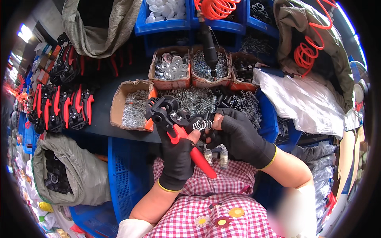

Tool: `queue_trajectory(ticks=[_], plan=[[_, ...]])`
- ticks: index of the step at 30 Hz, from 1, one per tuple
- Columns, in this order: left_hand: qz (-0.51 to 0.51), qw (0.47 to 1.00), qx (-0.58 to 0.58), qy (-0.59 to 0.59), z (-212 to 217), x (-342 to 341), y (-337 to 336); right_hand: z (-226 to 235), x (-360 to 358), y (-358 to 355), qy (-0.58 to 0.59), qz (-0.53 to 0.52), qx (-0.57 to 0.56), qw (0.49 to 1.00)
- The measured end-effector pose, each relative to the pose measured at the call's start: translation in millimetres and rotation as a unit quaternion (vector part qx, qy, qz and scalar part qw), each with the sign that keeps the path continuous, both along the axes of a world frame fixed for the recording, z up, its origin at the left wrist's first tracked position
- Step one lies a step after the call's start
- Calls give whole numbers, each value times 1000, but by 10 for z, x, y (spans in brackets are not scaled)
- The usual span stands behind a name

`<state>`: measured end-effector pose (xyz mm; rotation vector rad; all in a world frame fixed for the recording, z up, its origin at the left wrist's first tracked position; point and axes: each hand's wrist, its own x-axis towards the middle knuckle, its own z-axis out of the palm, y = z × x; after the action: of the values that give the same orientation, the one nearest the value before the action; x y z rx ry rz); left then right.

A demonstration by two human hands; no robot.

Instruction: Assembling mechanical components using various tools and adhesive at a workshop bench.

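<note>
Steel, red-handled plier tool (174,127) looks heavy & rigid, best held by its handle just where left hand (176,156) is clenched round it, while right hand (238,135), beside its head, pinches a small, springy, prob slippery wire coil (202,125) w/ fingertips.

Red-handled black tool (174,123) tilted; small spring (202,125) beside.

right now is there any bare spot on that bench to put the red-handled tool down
One bare patch: the dark bench top between the row of finished red-handled tools and the cardboard box of small parts. Everywhere right of it is crowded with cardboard boxes of washers and a loose springs pile. Both hands are full.
</note>
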<state>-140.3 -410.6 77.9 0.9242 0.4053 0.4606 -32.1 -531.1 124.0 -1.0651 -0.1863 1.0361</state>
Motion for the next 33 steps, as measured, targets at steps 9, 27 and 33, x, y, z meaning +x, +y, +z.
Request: queue_trajectory(ticks=[9,27,33], plan=[[74,997,-7,10,86,-50,39,83,208,-6,-879,58,-13,473],[-124,991,45,33,75,-46,26,-367,-207,-200,-587,-156,-19,794],[-115,979,139,93,43,-225,-462,-211,-336,-385,-658,-271,-12,702]])
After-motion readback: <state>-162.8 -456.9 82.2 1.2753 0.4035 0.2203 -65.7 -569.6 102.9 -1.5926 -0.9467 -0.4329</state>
